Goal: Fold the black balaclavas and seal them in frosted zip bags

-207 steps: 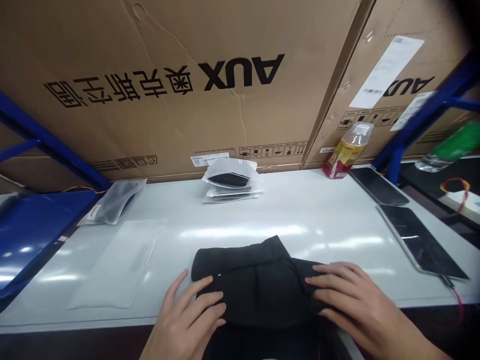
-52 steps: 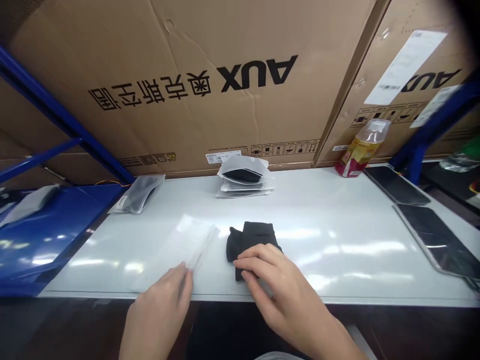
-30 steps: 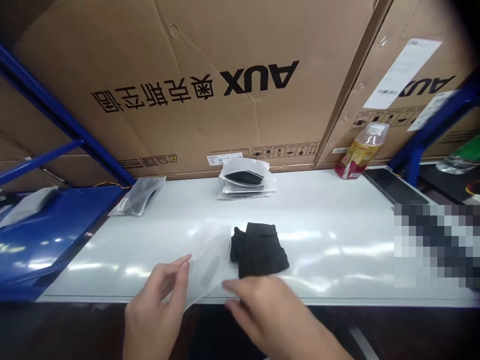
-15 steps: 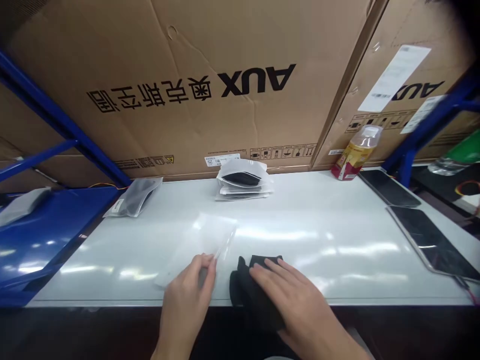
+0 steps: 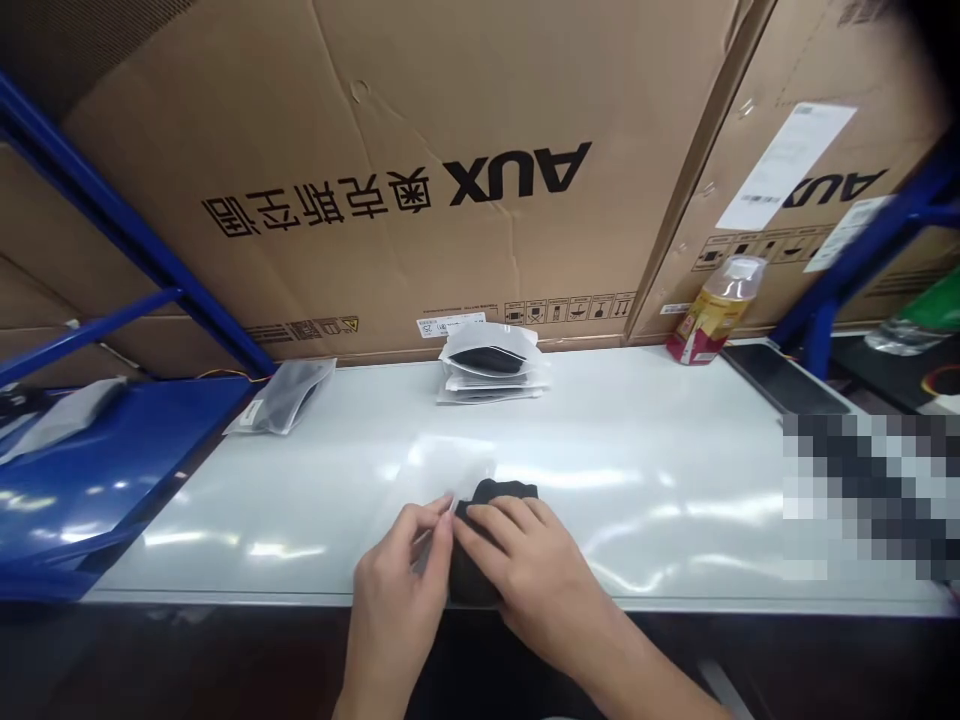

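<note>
Two hands busy at the front of the bench! The left hand pinched its grip together on a clear plastic bag, while the right hand pressed, grip apart, on folded black cloth, both straight in front of the stacked pouches.

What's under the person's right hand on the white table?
A folded black cloth lies under the right hand; the hand covers most of it, so its full shape cannot be seen.

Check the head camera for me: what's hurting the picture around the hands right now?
In the head view, glare streaks cross the white tabletop, nearly washing out the clear plastic bag at the left hand; the black fabric under the right hand shows little detail; a pixelated block hides the table's right end.
</note>
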A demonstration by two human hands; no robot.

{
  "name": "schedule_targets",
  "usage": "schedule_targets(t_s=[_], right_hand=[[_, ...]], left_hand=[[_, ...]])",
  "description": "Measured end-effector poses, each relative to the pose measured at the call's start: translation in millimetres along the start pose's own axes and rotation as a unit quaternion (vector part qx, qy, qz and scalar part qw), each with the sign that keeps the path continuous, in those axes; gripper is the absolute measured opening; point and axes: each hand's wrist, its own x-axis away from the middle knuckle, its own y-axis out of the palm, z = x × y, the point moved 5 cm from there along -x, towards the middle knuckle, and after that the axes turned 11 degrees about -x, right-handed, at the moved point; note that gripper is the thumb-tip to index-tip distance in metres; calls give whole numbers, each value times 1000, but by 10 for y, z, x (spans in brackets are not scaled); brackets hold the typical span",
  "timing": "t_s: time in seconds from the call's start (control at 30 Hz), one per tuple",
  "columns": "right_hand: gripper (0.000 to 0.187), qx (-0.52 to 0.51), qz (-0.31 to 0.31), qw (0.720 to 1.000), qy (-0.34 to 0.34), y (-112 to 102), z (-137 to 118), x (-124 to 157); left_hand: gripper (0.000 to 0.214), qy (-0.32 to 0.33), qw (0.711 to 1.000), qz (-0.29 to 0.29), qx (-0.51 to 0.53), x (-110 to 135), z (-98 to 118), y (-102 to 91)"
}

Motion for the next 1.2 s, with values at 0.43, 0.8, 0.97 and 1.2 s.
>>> schedule_targets(t_s=[0.43,0.8,0.97,1.2], right_hand=[[45,-123,-125,981,-86,2,-125,-310],[46,-147,-65,987,-3,89,73,-175],[36,-138,12,987,76,217,-119,-371],[67,-322,-72,941,77,-65,-74,-230]], left_hand=[[31,62,996,-57,8,-167,-224,-8],[65,185,923,-152,-302,-154,-716,-41],[78,206,921,-146,-298,-148,-667,-15],[67,236,899,-198,-311,-358,-547,-243]])
